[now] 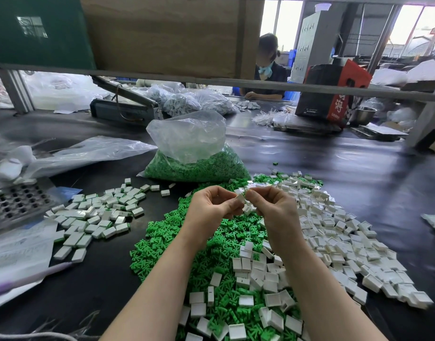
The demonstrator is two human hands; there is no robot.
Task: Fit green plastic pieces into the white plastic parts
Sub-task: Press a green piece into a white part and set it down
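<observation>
**Both hands meet on one white part above the piles**

At the centre of the frame the left hand and the right hand come together, fingers curled, pinching a single white part between their fingertips. Whether a green piece sits in it cannot be told.

Under the forearms lies a heap of green pieces, spread from the middle to the bottom edge. Loose white parts cover the table to the right and mix into the green near the bottom. A separate cluster of white parts lies at centre left.

Behind the hands stands a clear bag, open at the top and packed with green pieces. At left sit a flat plastic bag and a grey tray with rows of holes. A metal rail crosses the upper frame, partly blocking the view of another person seated at the far side. A red and black box and a steel bowl stand at upper right.
</observation>
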